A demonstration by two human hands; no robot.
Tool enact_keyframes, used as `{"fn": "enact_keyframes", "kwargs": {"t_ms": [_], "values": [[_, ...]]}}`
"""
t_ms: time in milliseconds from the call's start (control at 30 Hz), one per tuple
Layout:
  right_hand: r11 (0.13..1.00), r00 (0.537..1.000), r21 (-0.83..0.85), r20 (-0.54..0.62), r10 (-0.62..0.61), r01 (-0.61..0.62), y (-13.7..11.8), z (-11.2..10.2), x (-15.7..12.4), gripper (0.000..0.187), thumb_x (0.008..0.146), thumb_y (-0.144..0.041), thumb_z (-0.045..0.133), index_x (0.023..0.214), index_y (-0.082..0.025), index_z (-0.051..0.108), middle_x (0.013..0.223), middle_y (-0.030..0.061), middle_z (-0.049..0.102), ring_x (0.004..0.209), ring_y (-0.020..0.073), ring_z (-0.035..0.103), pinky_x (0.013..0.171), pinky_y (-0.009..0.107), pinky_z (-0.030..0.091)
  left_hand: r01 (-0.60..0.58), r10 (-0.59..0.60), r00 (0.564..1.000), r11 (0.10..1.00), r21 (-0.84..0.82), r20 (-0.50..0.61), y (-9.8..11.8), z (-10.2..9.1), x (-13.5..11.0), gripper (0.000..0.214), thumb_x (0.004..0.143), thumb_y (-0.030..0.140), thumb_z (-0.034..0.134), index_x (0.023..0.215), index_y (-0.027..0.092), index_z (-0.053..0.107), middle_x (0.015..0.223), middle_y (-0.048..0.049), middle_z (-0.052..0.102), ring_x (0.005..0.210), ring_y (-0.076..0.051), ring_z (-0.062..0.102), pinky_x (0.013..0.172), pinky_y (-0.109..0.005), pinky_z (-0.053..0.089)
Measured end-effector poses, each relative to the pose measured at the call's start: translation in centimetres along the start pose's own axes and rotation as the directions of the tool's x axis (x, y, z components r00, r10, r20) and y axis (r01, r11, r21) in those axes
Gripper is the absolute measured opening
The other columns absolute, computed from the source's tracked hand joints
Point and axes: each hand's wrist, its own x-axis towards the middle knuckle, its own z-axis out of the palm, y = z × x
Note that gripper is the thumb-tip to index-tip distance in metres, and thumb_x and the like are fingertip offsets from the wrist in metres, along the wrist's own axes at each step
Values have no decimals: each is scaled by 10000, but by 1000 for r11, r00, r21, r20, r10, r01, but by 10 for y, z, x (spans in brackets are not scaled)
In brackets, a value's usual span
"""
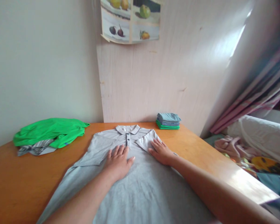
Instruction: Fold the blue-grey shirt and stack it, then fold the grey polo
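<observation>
A grey polo shirt [140,186] lies spread face up on the table, its collar [128,129] at the far end and a short button placket below it. Both sleeves are turned inward over the chest. My left hand [118,163] rests flat on the shirt's chest, fingers spread, just beside the left sleeve [95,155]. On the right sleeve [147,140] my right hand [162,151] lies with its fingers stretched out. Neither hand grips the cloth. The shirt's lower part runs out of view under my forearms.
A loose heap of bright green clothing [58,129] with striped cloth [38,147] under it sits at the back left of the wooden table [11,177]. A neat stack of folded clothes [168,121] stands by the wall. Beyond the right edge are bedding [238,147] and a curtain [252,96].
</observation>
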Motion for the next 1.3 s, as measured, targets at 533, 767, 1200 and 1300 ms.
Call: {"fn": "enact_keyframes", "kwargs": {"t_ms": [533, 767, 1200, 1300], "values": [[999, 992, -39, -123, -16, 11, 0, 0, -96, 629, 1019, -533, 313, 1514, -181, 474, 1616, 129, 366, 1535, 269, 232, 1243, 494, 228, -27, 26, 999, 999, -19, -32, -1, -11, -4, 702, 984, 593, 332, 1555, 185, 357, 1655, -148, 291, 1534, -330, 220, 1207, -546, 212], [998, 978, -20, -200, 55, -60, 26, 11, -147, 668, 983, -602, 294, 1496, -227, 502, 1605, 104, 388, 1530, 273, 243, 1241, 519, 253, 53, -48, 990, 998, 38, -133, -37, -33, -54, 615, 1016, 514, 310, 1490, 142, 434, 1598, -168, 399, 1491, -286, 335, 1192, -444, 275], [983, 991, -155, -103, 83, -98, 39, 12, -161, 734, 997, -621, 245, 1528, -147, 424, 1626, 143, 346, 1535, 321, 214, 1214, 578, 236, 205, -209, 977, 976, 80, 46, -91, -28, -137, 903, 950, 720, 240, 1594, 88, 276, 1675, -177, 177, 1563, -315, 120, 1229, -539, 125], [974, 993, -200, -73, 92, -105, 31, 3, -165, 726, 1006, -601, 238, 1526, -131, 427, 1625, 150, 344, 1528, 337, 225, 1208, 584, 243, 210, -213, 975, 976, 57, 56, -90, -35, -137, 882, 956, 699, 258, 1587, 85, 295, 1673, -174, 193, 1560, -315, 139, 1231, -543, 132]]}}
